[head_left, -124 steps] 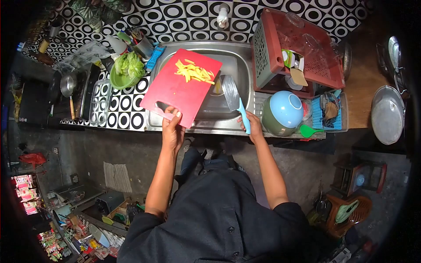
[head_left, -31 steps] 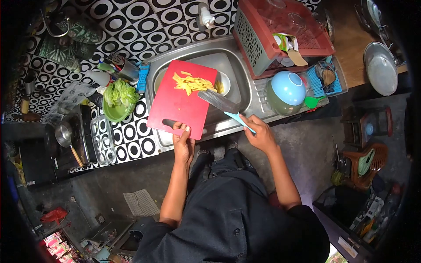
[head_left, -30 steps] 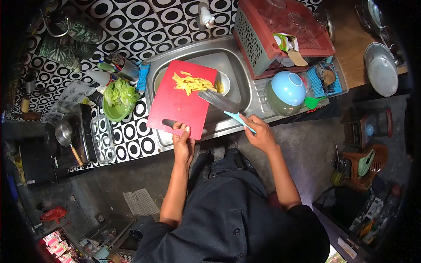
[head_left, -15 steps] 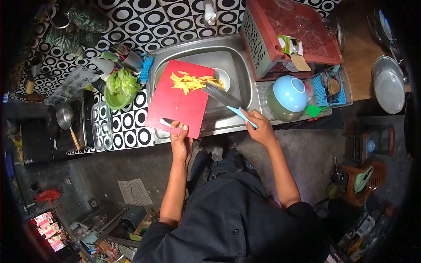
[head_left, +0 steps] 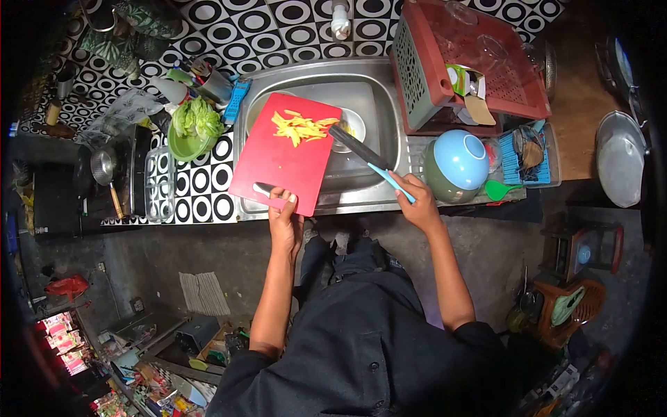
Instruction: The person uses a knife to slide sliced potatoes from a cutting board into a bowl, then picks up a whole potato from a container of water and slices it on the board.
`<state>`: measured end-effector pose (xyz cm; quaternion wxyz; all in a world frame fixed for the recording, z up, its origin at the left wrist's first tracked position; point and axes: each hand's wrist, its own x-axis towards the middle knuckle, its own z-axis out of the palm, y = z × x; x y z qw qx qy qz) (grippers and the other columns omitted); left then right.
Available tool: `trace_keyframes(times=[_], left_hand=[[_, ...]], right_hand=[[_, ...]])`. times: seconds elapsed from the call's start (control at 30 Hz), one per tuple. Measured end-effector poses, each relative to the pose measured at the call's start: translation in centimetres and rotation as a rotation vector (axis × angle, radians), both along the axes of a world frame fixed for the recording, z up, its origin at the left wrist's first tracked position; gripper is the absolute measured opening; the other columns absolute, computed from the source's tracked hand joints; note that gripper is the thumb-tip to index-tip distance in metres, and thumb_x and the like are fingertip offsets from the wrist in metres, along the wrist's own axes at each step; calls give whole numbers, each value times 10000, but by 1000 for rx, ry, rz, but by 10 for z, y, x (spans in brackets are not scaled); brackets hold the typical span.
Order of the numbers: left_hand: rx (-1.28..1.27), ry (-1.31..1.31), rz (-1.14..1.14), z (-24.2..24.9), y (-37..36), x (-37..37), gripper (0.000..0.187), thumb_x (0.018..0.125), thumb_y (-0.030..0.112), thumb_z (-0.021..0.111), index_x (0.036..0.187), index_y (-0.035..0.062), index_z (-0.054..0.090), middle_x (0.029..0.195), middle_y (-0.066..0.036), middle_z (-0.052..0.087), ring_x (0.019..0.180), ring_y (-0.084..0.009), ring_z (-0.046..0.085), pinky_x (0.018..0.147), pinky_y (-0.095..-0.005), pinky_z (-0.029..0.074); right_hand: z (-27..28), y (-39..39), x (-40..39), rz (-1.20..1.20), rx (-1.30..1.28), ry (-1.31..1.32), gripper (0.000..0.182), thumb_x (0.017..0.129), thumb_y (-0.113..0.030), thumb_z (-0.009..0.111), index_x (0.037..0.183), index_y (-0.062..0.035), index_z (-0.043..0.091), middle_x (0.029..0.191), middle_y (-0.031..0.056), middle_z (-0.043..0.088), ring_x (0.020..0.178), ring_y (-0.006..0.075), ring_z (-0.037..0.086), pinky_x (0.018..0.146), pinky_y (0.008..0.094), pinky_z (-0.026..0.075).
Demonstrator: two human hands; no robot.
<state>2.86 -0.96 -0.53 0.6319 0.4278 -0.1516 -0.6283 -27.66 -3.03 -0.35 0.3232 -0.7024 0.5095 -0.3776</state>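
My left hand (head_left: pixel 283 208) grips the handle end of a red cutting board (head_left: pixel 281 160), which is held over the sink. Yellow strips (head_left: pixel 300 128) lie in a pile near the board's far right corner. A knife with a dark blade (head_left: pixel 356 144) and a light blue handle is held in my right hand (head_left: pixel 415 198), its tip close to the strips. Beyond the board's right edge, a white bowl (head_left: pixel 354 125) stands in the sink, partly hidden by the board and blade; some yellow pieces show inside it.
The steel sink (head_left: pixel 392 104) is under the board. Left of it are a green bowl (head_left: pixel 182 147) with lettuce and a glass dish (head_left: pixel 160 184). To the right are a red rack (head_left: pixel 424 69), an upturned blue bowl (head_left: pixel 460 158), a green ladle (head_left: pixel 499 189) and a blue basket (head_left: pixel 514 163).
The knife has swung to a steeper angle and its tip has drawn back from under the strips. More of the white bowl shows. The view has shifted slightly.
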Motion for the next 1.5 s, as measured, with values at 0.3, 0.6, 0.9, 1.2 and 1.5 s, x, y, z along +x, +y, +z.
trace_keyframes(times=[0.3, 0.6, 0.9, 1.2, 1.5], left_hand=[[-33, -28, -5, -1, -3, -9, 331, 939, 17, 605, 1216, 129, 463, 1166, -22, 608, 1074, -134, 594, 916, -307, 504], [-62, -46, -3, -8, -3, -15, 291, 957, 15, 582, 1202, 112, 458, 1141, -27, 596, 1083, -141, 580, 950, -327, 483], [-58, -39, 1, -2, 0, -14, 302, 960, 11, 578, 1218, 102, 450, 1148, -46, 600, 1090, -158, 583, 956, -338, 485], [-55, -33, 2, -8, 5, -9, 309, 963, 15, 584, 1218, 120, 447, 1129, -18, 599, 1052, -138, 597, 911, -327, 512], [-55, -49, 11, -9, 7, -6, 334, 953, 46, 599, 1241, 112, 441, 1185, -46, 600, 1092, -180, 607, 927, -378, 536]], right_hand=[[24, 3, 1, 125, -4, 80, 453, 853, -18, 618, 1300, -88, 656, 795, 102, 545, 680, 243, 542, 672, 356, 467], [16, -6, 7, 110, 0, 91, 470, 847, -31, 624, 1311, -101, 648, 797, 103, 524, 707, 262, 553, 677, 372, 467], [4, -6, 2, 50, -12, 102, 448, 857, -24, 620, 1299, -87, 654, 788, 110, 514, 706, 267, 551, 681, 380, 466], [-1, -3, -7, 7, -49, 108, 436, 855, -14, 618, 1284, -81, 660, 796, 116, 534, 713, 269, 570, 687, 375, 470], [0, 3, -16, -17, -50, 139, 425, 864, -36, 605, 1283, -86, 660, 814, 131, 553, 723, 298, 582, 690, 384, 479]])
